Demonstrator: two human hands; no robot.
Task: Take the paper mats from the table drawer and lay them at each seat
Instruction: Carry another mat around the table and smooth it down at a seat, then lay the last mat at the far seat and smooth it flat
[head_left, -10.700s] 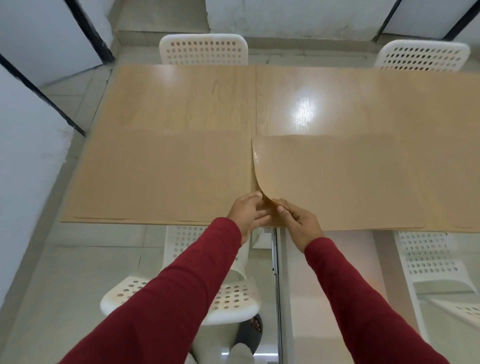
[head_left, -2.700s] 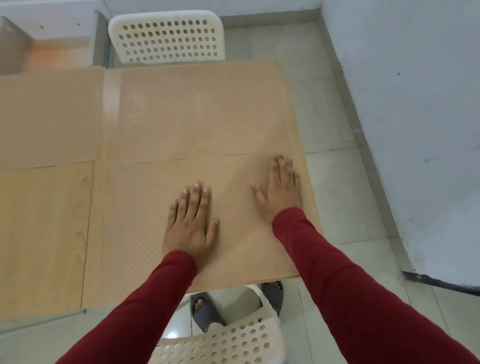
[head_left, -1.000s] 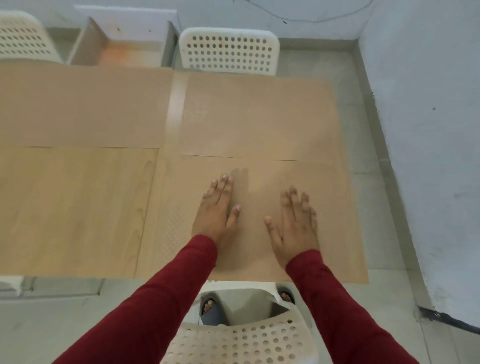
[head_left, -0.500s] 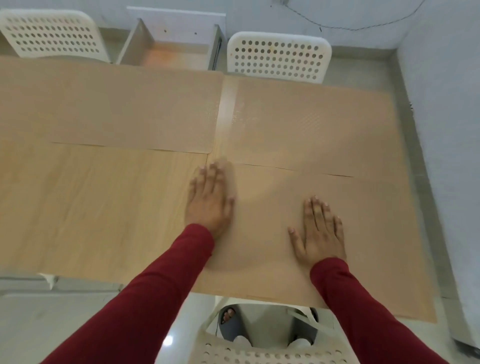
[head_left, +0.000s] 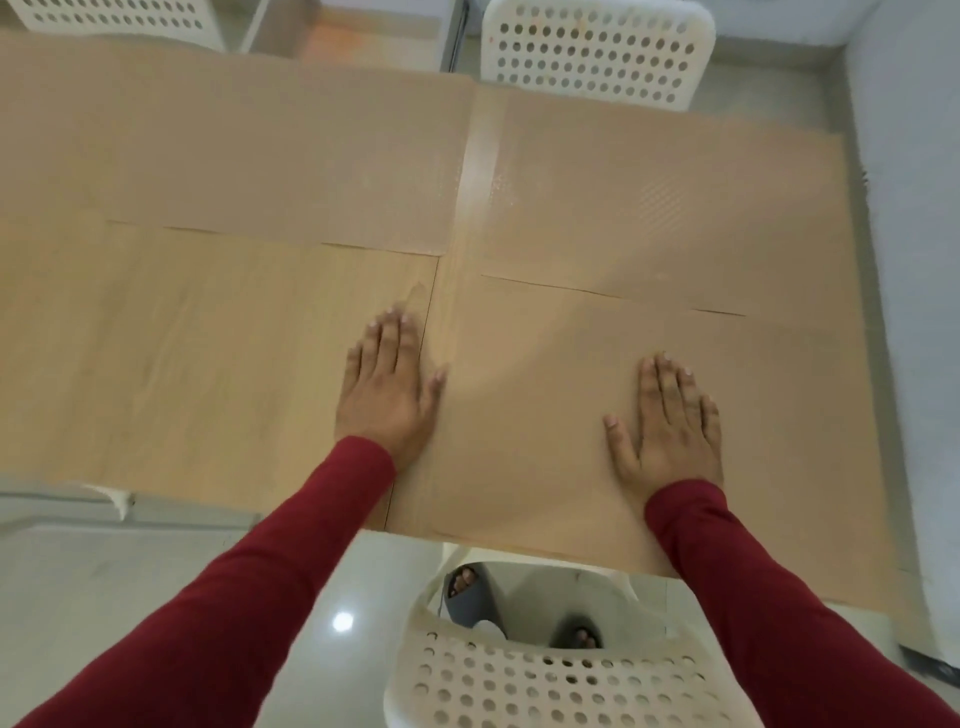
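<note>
Both flat hands (head_left: 670, 431) on near paper mat (head_left: 545, 415)

floor (head_left: 130, 582): pale glossy tiles | wall (head_left: 914, 208): white, right | chairs: white perforated, near (head_left: 545, 680), far (head_left: 592, 52)

No text, label, brand, number or sign can be read anywhere here.
</note>
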